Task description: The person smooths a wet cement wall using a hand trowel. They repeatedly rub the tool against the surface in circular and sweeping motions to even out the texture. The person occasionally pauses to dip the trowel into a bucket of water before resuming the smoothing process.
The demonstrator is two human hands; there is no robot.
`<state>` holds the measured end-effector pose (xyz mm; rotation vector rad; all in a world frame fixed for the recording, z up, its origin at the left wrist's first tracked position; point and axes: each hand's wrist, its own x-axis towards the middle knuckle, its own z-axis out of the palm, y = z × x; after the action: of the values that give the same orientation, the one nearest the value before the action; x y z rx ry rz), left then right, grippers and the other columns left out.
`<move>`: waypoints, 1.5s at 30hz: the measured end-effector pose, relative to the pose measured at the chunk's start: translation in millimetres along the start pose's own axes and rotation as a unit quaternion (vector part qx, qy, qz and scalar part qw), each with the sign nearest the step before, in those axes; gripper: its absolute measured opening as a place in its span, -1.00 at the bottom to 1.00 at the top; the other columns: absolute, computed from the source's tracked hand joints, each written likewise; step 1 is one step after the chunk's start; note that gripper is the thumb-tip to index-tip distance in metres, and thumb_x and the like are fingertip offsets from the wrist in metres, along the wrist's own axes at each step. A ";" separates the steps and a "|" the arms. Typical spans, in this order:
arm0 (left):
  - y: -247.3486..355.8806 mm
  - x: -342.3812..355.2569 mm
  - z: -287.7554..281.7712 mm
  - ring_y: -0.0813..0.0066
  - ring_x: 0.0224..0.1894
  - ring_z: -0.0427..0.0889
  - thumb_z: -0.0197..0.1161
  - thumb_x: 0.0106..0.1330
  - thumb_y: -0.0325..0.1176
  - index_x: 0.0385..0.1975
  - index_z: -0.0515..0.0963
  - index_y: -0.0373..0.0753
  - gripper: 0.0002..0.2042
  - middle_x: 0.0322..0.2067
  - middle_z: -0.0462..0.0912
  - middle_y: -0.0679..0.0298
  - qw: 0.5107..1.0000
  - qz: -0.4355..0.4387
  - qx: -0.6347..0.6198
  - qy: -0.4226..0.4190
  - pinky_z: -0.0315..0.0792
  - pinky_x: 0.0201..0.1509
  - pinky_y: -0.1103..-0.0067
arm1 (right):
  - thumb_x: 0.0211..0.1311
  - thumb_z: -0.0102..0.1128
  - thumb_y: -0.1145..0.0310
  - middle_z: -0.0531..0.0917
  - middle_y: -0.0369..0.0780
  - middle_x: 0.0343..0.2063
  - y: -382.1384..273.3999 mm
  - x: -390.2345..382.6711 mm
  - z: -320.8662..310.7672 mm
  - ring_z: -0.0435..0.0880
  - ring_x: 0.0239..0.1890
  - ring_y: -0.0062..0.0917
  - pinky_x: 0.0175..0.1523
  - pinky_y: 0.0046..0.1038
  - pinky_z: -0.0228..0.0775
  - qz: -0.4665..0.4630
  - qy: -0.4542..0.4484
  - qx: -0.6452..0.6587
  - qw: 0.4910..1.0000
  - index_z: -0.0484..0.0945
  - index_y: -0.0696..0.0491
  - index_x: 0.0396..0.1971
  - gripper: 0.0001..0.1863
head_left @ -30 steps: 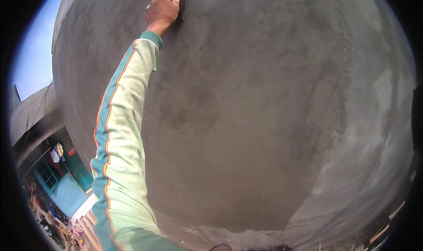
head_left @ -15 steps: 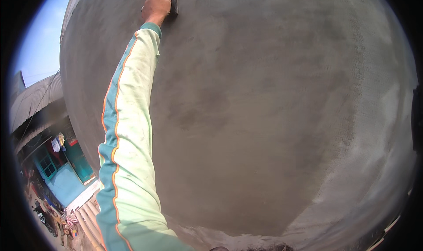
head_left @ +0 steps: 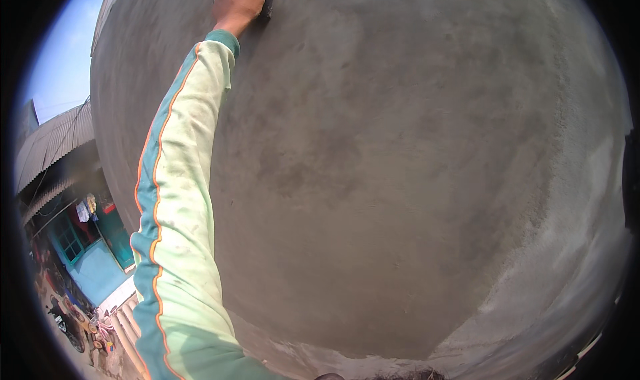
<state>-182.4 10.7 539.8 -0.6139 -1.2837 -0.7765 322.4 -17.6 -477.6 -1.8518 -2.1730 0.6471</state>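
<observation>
My left hand (head_left: 237, 5), in a pale green sleeve with a teal side band and orange piping, reaches up to the top edge of the view. Its fingers are closed round a dark plastering float (head_left: 268, 0) that lies against the grey plastered wall (head_left: 373, 180). Most of the float is hidden by the hand or cut off by the frame. Damp, darker plaster spreads over the middle of the wall, with faint smears and small marks in it. My right hand is out of view.
Paler, rougher plaster (head_left: 520, 300) borders the dark area at the right and below. Down at the left are bamboo poles (head_left: 127, 330), a blue house wall (head_left: 103, 273), a corrugated roof (head_left: 57, 143) and a parked motorcycle (head_left: 65, 327).
My left arm has shifted a little left in the view. The hand and float sit slightly higher, and less of the float shows. The grip stays closed.
</observation>
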 end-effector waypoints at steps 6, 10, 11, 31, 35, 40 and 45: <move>34.7 -11.0 16.0 -0.16 -0.03 0.75 0.04 0.45 -0.37 0.16 0.57 -0.29 -0.65 0.02 0.70 -0.10 0.977 0.115 0.174 0.048 0.63 0.12 0.11 | 0.50 0.04 -0.26 0.75 0.09 -0.23 -2.0 12.9 1.9 0.72 -0.10 0.09 -0.01 0.07 0.54 -0.004 -0.003 0.001 1.000 0.68 0.11 -0.25 -0.36; 14.8 5.3 37.2 -0.17 0.00 0.75 0.05 0.46 -0.35 0.18 0.54 -0.32 -0.64 0.01 0.68 -0.18 0.989 0.046 0.119 0.071 0.61 0.15 0.08 | 0.50 0.04 -0.26 0.75 0.09 -0.23 -3.6 6.0 1.4 0.72 -0.10 0.09 -0.01 0.07 0.54 0.005 -0.007 0.005 1.000 0.68 0.10 -0.25 -0.36; -4.0 14.2 33.7 -0.18 0.01 0.74 0.09 0.45 -0.33 0.16 0.55 -0.34 -0.64 0.00 0.69 -0.20 0.993 -0.013 0.076 0.093 0.60 0.15 0.08 | 0.50 0.04 -0.26 0.75 0.09 -0.23 -4.0 7.3 0.5 0.72 -0.10 0.09 -0.01 0.07 0.54 0.004 -0.008 0.005 1.000 0.68 0.10 -0.25 -0.36; -4.2 7.5 44.4 -0.16 0.14 0.70 0.33 0.33 -0.17 0.06 0.63 -0.29 -0.60 0.02 0.74 -0.15 0.999 -0.029 -0.017 -0.014 0.55 0.25 0.09 | 0.50 0.05 -0.25 0.74 0.08 -0.24 0.5 21.2 12.1 0.71 -0.11 0.09 -0.02 0.07 0.54 -0.008 -0.006 -0.003 1.000 0.68 0.10 -0.26 -0.37; -8.6 9.8 30.6 -0.15 0.14 0.70 0.34 0.33 -0.18 0.06 0.62 -0.29 -0.61 0.02 0.74 -0.13 0.998 -0.035 -0.019 -0.039 0.55 0.25 0.09 | 0.50 0.05 -0.25 0.74 0.08 -0.25 -2.1 23.5 12.6 0.71 -0.11 0.09 -0.03 0.07 0.54 -0.021 -0.007 -0.005 1.000 0.67 0.10 -0.26 -0.37; -31.4 -20.2 29.2 -0.04 0.22 0.69 0.28 0.41 0.01 0.25 0.59 -0.21 -0.46 0.13 0.75 0.00 0.997 0.013 -0.006 -0.081 0.52 0.31 0.18 | 0.49 0.06 -0.25 0.74 0.08 -0.25 -1.5 19.6 16.9 0.71 -0.11 0.09 -0.03 0.07 0.54 -0.019 -0.003 -0.001 1.000 0.67 0.10 -0.26 -0.38; -8.7 -9.2 6.4 -0.05 0.21 0.68 0.32 0.38 0.00 0.27 0.57 -0.20 -0.45 0.12 0.74 0.01 0.992 -0.014 -0.035 -0.117 0.53 0.31 0.18 | 0.49 0.06 -0.25 0.74 0.08 -0.25 1.3 19.1 16.1 0.71 -0.11 0.09 -0.03 0.07 0.54 -0.023 0.003 -0.006 1.000 0.67 0.10 -0.26 -0.38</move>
<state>-194.0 11.9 531.9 -0.7633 -1.4868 -0.7918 313.0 -1.9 -494.7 -1.8014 -2.2139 0.6210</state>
